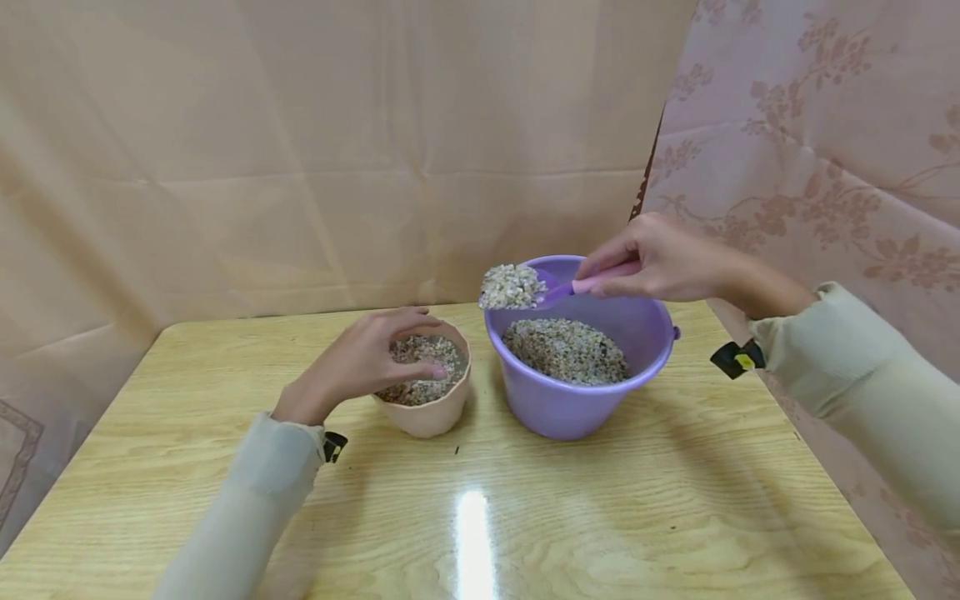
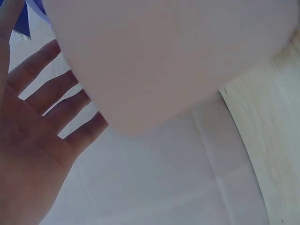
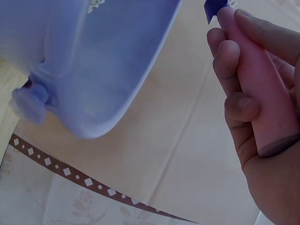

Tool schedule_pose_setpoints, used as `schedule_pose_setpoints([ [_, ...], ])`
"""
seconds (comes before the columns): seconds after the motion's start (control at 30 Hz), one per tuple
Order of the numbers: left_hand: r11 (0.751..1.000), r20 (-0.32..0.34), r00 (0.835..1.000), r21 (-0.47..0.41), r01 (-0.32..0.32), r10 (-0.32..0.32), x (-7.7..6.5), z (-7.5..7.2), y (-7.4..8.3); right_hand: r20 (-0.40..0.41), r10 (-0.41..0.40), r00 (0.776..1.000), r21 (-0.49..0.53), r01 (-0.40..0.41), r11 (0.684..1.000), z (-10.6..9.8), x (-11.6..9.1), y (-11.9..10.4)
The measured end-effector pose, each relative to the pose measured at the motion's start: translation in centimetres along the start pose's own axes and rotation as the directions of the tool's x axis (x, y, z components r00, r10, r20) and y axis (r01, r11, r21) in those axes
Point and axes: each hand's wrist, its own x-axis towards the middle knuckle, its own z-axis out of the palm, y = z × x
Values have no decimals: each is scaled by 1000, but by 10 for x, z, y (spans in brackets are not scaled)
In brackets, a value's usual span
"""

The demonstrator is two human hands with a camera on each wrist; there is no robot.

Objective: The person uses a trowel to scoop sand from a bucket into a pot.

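My right hand [image 1: 660, 260] grips the pink handle [image 3: 265, 86] of a small purple trowel [image 1: 557, 293]. A heap of pale gravel [image 1: 512, 287] fills its blade, which is raised over the left rim of a purple bucket [image 1: 551, 414]. More gravel [image 1: 566, 350] lies inside the bucket. At the left, a peach-coloured flowerpot [image 1: 429, 418] holds darker gravel [image 1: 427, 354]. My left hand [image 1: 360, 358] spreads at the pot's left side, thumb over the opening. In the left wrist view its fingers [image 2: 56, 105] are nearly straight, their tips hidden by the pot.
Both containers stand near the back of a light wooden table [image 1: 585, 517]. A beige cloth [image 1: 337, 167] hangs behind it and a pink floral cloth [image 1: 840, 192] on the right. A knob [image 3: 29, 104] juts from the bucket's side. Small dark specks lie on the tabletop.
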Motion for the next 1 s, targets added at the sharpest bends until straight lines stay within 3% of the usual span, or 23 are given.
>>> schedule_pose_setpoints([
  [0.43, 993, 20, 993, -6, 114, -114, -31, -11, -24, 37, 4, 999, 27, -5, 1000, 8, 12, -6],
  [0.7, 992, 0, 992, 11, 123, -124, -39, -14, -29, 41, -43, 998, -14, 43, 999, 13, 22, -13],
  [1.0, 996, -38, 996, 22, 87, -86, -47, -15, -38, 52, -80, 995, -12, 80, 997, 21, 35, -22],
])
